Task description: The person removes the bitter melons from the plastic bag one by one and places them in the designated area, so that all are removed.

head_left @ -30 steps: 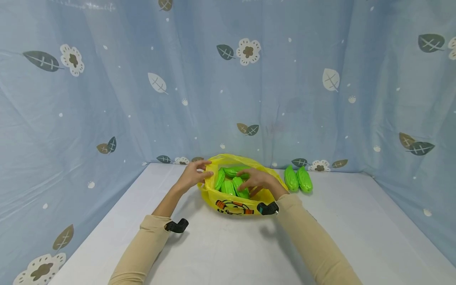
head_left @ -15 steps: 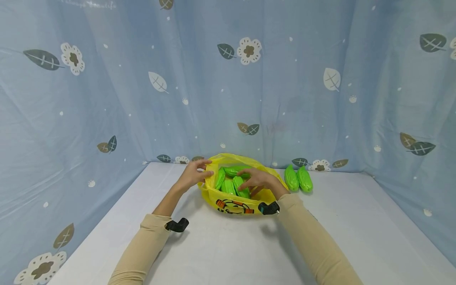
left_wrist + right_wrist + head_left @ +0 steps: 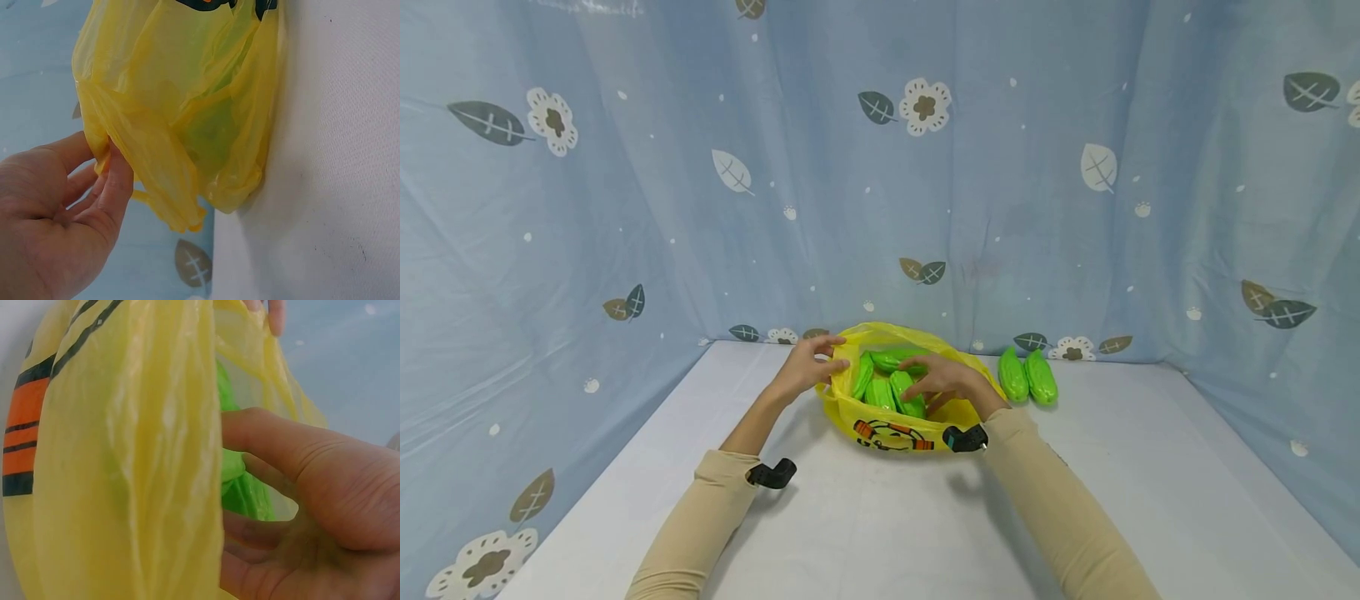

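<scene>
Two green pods (image 3: 1042, 379) lie right of yellow bag (image 3: 842, 414); left hand (image 3: 805, 368) pinches its rim; right hand (image 3: 947, 380) inside, near bagged pods (image 3: 880, 394), fingers' grip unclear.

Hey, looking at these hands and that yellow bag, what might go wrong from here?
The left hand pinches just one side of the yellow bag, so its thin rim might slip or tear. The right hand is inside, so it could snag the plastic coming out. The two green pieces outside lie loose on the table and might roll if bumped.
</scene>
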Demonstrator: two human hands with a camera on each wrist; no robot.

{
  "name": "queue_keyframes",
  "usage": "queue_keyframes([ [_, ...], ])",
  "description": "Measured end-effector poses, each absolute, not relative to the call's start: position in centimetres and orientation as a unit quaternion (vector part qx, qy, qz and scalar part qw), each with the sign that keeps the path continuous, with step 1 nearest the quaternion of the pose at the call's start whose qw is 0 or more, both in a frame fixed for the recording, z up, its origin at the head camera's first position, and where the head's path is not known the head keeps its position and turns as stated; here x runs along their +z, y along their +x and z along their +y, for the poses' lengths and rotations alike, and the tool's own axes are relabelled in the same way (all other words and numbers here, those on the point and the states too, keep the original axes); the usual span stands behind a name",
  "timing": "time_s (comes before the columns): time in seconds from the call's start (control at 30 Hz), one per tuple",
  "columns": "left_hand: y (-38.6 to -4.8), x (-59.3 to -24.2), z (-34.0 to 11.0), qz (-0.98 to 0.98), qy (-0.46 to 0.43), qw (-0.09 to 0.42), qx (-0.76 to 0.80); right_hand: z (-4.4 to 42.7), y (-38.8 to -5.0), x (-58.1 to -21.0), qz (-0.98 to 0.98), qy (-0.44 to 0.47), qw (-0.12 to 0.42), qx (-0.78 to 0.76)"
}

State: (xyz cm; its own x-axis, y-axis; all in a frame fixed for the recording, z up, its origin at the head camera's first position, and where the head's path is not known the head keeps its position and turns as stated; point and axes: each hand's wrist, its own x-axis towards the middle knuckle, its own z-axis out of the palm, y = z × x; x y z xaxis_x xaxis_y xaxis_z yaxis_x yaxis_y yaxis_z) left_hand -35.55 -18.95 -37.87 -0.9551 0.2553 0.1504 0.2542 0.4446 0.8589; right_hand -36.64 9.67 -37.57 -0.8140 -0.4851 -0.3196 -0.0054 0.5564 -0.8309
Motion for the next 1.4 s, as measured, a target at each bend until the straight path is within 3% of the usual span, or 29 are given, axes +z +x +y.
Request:
queue_keyframes([
  [1.4, -35.36, -37.69, -19.00, 0.856, 0.146, -0.007, 0.495, 10.16, -36.53, -38.13, 0.836, -0.149, 0.261, -0.459],
])
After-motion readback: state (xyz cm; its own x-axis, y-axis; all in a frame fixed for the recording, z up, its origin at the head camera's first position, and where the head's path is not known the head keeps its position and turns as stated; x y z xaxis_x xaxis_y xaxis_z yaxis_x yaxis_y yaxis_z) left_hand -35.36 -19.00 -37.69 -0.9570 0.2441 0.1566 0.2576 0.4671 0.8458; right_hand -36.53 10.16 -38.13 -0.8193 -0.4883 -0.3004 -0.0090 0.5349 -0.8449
